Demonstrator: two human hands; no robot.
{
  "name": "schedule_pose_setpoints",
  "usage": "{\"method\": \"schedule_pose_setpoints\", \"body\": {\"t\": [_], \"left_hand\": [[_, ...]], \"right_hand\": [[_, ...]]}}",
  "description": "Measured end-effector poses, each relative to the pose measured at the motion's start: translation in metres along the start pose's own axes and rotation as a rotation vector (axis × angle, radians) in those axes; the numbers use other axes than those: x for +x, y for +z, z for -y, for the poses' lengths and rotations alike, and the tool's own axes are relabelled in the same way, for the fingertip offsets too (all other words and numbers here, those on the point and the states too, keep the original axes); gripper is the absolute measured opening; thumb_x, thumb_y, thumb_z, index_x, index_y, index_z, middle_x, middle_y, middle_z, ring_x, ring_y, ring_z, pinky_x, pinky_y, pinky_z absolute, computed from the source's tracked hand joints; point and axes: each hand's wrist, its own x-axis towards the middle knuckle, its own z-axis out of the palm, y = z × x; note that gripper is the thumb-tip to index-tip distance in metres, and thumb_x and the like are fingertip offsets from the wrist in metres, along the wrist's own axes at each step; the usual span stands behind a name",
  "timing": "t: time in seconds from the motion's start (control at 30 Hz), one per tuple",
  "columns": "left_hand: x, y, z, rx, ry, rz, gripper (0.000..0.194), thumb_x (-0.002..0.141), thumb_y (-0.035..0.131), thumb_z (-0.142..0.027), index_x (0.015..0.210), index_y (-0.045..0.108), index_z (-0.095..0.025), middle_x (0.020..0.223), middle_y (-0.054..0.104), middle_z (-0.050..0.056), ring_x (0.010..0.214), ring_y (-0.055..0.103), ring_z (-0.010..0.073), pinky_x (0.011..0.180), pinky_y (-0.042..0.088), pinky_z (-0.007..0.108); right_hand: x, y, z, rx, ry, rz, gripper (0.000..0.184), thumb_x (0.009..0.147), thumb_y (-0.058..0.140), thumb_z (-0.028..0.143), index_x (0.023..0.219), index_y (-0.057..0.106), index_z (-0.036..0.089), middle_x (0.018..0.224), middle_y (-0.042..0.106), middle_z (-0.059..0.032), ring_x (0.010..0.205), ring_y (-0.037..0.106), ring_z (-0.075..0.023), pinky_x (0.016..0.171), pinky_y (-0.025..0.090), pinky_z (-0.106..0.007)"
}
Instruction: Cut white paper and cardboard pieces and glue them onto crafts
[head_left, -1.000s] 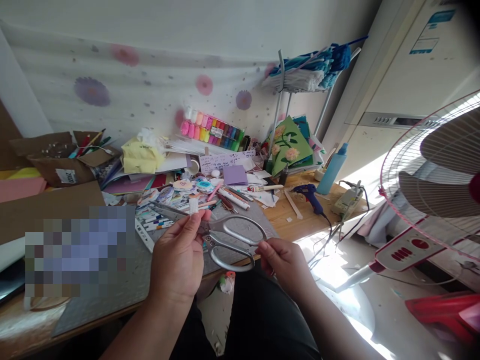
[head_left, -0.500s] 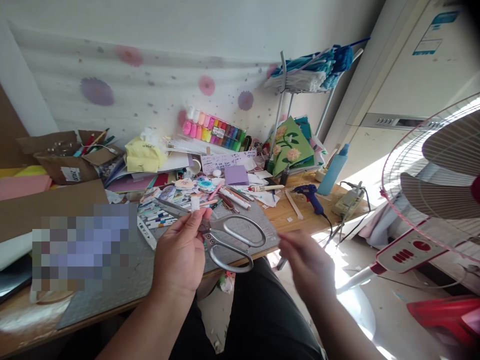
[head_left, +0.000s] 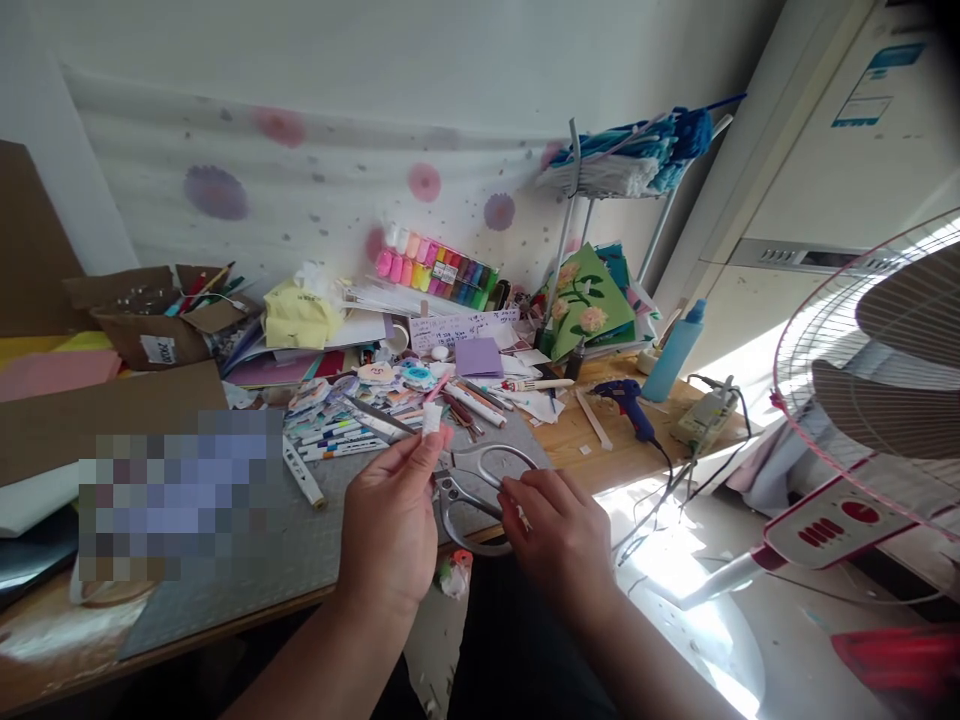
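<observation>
My left hand [head_left: 391, 520] is closed around a pair of large silver scissors [head_left: 480, 470] near the pivot, with a small white scrap of paper [head_left: 431, 418] pinched at its fingertips. The blades point away to the upper left over the desk. My right hand [head_left: 559, 530] is at the scissors' handle loops, its fingers curled onto the lower loop. Both hands hover above the front edge of a grey cutting mat [head_left: 315, 540].
The wooden desk [head_left: 600, 455] is crowded: markers [head_left: 330, 440], a cardboard box [head_left: 150, 320], a row of coloured paint pots [head_left: 439, 270], a green flower card [head_left: 585, 300], a blue glue gun [head_left: 630, 405], a blue bottle [head_left: 675, 350]. A standing fan [head_left: 862, 400] is at the right.
My right hand let go of the handles and swung away to the right, then came back onto the lower loop. The view shifted slightly; the left hand kept its hold.
</observation>
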Motion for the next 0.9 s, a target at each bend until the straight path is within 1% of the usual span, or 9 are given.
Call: {"method": "schedule_pose_setpoints", "body": {"t": [0.2, 0.3, 0.4, 0.5, 0.57, 0.63, 0.77, 0.83, 0.9], "left_hand": [[0.003, 0.0, -0.006, -0.007, -0.041, -0.035, 0.003, 0.07, 0.075, -0.014, 0.073, 0.075, -0.013, 0.076, 0.076, 0.006, 0.084, 0.069, 0.0145, 0.084, 0.05, 0.022], [0.006, -0.001, -0.012, -0.019, -0.054, -0.063, 0.003, 0.072, 0.072, -0.012, 0.071, 0.075, -0.013, 0.077, 0.076, 0.008, 0.084, 0.07, 0.0148, 0.079, 0.052, 0.02], [0.011, -0.004, -0.018, -0.035, -0.043, -0.072, 0.003, 0.072, 0.072, -0.011, 0.072, 0.075, -0.013, 0.08, 0.076, 0.008, 0.084, 0.07, 0.0151, 0.077, 0.054, 0.02], [0.014, -0.008, -0.023, -0.062, -0.034, -0.064, 0.005, 0.07, 0.073, -0.01, 0.074, 0.075, -0.013, 0.079, 0.075, 0.007, 0.08, 0.069, 0.0136, 0.072, 0.055, 0.019], [0.015, -0.009, -0.024, -0.088, -0.034, -0.061, 0.005, 0.071, 0.072, -0.009, 0.075, 0.074, -0.012, 0.077, 0.075, 0.007, 0.078, 0.069, 0.0127, 0.069, 0.055, 0.017], [0.015, -0.009, -0.025, -0.114, -0.048, -0.053, 0.006, 0.073, 0.071, -0.008, 0.075, 0.074, -0.012, 0.077, 0.075, 0.007, 0.076, 0.07, 0.0127, 0.068, 0.055, 0.017], [0.008, -0.006, -0.024, -0.157, -0.099, -0.032, 0.011, 0.078, 0.065, -0.006, 0.073, 0.073, -0.01, 0.077, 0.075, 0.009, 0.072, 0.07, 0.0132, 0.066, 0.057, 0.019], [0.003, -0.005, -0.024, -0.174, -0.131, -0.024, 0.014, 0.079, 0.063, -0.005, 0.071, 0.073, -0.01, 0.077, 0.074, 0.009, 0.07, 0.07, 0.0135, 0.065, 0.057, 0.02], [-0.003, -0.004, -0.023, -0.182, -0.16, -0.018, 0.015, 0.08, 0.062, -0.004, 0.071, 0.073, -0.01, 0.076, 0.074, 0.009, 0.07, 0.07, 0.0139, 0.065, 0.058, 0.021]], "right_hand": [[-0.004, 0.003, -0.006, 0.104, -0.105, -0.032, 0.011, 0.084, 0.06, 0.009, 0.08, 0.066, 0.019, 0.071, 0.065, -0.0053, 0.063, 0.056, -0.0175, 0.057, 0.045, -0.029], [-0.004, -0.002, -0.016, 0.163, -0.061, -0.042, 0.012, 0.085, 0.057, 0.01, 0.08, 0.063, 0.02, 0.073, 0.063, -0.0046, 0.065, 0.057, -0.0174, 0.058, 0.045, -0.029], [-0.004, -0.017, -0.036, 0.249, 0.151, -0.118, 0.011, 0.086, 0.058, 0.019, 0.075, 0.059, 0.022, 0.072, 0.062, -0.0027, 0.065, 0.058, -0.0175, 0.057, 0.046, -0.028], [-0.006, -0.032, -0.055, 0.368, 0.483, -0.232, 0.016, 0.083, 0.063, 0.032, 0.072, 0.059, 0.022, 0.068, 0.061, -0.0012, 0.061, 0.056, -0.0177, 0.056, 0.045, -0.029], [-0.009, -0.037, -0.057, 0.536, 0.661, -0.254, 0.02, 0.081, 0.065, 0.037, 0.071, 0.06, 0.021, 0.061, 0.059, 0.0005, 0.055, 0.053, -0.016, 0.054, 0.043, -0.029], [-0.012, -0.034, -0.047, 0.761, 0.786, -0.207, 0.025, 0.08, 0.066, 0.041, 0.068, 0.058, 0.02, 0.054, 0.056, 0.0023, 0.049, 0.05, -0.0141, 0.05, 0.042, -0.027], [-0.014, -0.015, -0.011, 1.246, 1.034, 0.0, 0.027, 0.073, 0.073, 0.041, 0.066, 0.057, 0.019, 0.052, 0.057, 0.003, 0.045, 0.053, -0.0126, 0.044, 0.042, -0.023], [-0.011, -0.007, 0.004, 1.397, 1.052, 0.11, 0.026, 0.068, 0.077, 0.038, 0.064, 0.059, 0.019, 0.052, 0.058, 0.003, 0.046, 0.053, -0.0121, 0.045, 0.042, -0.023], [-0.005, -0.004, 0.014, 1.455, 1.015, 0.19, 0.023, 0.065, 0.079, 0.036, 0.066, 0.064, 0.019, 0.056, 0.06, 0.0019, 0.047, 0.053, -0.0121, 0.046, 0.043, -0.023]]}}
